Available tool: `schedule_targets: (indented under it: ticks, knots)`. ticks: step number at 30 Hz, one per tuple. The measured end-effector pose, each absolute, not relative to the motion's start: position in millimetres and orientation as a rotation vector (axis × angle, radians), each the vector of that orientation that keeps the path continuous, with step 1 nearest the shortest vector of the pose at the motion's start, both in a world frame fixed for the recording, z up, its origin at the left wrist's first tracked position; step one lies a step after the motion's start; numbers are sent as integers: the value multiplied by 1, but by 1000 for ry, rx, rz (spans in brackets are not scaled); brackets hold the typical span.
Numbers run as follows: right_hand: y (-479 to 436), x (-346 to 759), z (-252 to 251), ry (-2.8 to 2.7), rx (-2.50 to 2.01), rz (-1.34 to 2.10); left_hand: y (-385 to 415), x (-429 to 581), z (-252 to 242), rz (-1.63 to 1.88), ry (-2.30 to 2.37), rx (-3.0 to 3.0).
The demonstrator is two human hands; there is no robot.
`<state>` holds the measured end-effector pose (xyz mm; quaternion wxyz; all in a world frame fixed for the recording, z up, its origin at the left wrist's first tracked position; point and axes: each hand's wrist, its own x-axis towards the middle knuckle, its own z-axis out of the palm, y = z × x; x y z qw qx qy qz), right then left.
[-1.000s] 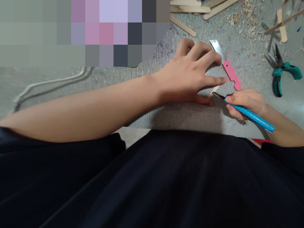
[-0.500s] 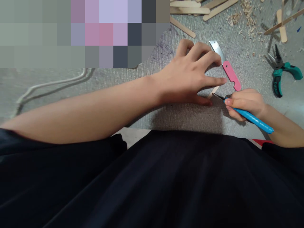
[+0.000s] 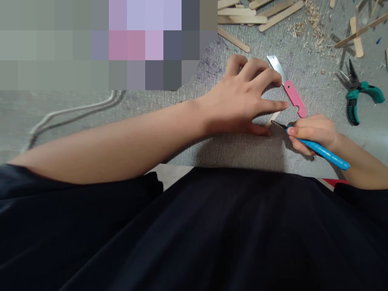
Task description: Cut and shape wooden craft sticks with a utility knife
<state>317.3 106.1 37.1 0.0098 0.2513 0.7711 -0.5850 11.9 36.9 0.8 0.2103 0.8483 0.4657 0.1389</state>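
My left hand (image 3: 242,97) rests on the table with its fingers spread. Its thumb and index fingertips hold a small pale wooden stick piece (image 3: 274,119) at its two ends against the surface. In my right hand (image 3: 315,131) is a slim blue-handled craft knife (image 3: 325,153), gripped like a pen, with its thin dark tip on or just over the stick piece. Past my left fingertips lies a pink folding knife (image 3: 295,99) with its blade out, the blade partly behind a finger.
Several craft sticks (image 3: 242,19) are piled at the back, near wood shavings (image 3: 315,24). Teal-handled pliers (image 3: 353,97) lie open at the right, below some crossed sticks (image 3: 357,38). A white cable (image 3: 72,108) runs along the left. The upper left is blurred out.
The camera view has shifted slightly, so things on the table appear a little lower. Both hands and the craft knife have hardly moved.
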Motion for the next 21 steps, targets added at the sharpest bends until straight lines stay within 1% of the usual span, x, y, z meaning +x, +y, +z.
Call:
schedule_targets:
  ticks: [7, 11, 16, 21]
  knots:
    - [108, 316, 35, 2425, 682, -1731, 37, 12, 0, 393, 1292, 2327]
    - [108, 315, 36, 2464, 640, -1784, 38, 12, 8, 391, 1286, 2226]
    - [107, 313, 38, 2440, 696, -1809, 39, 13, 12, 351, 1293, 2235]
    - [106, 318, 36, 2470, 712, -1798, 36, 13, 10, 420, 1290, 2179]
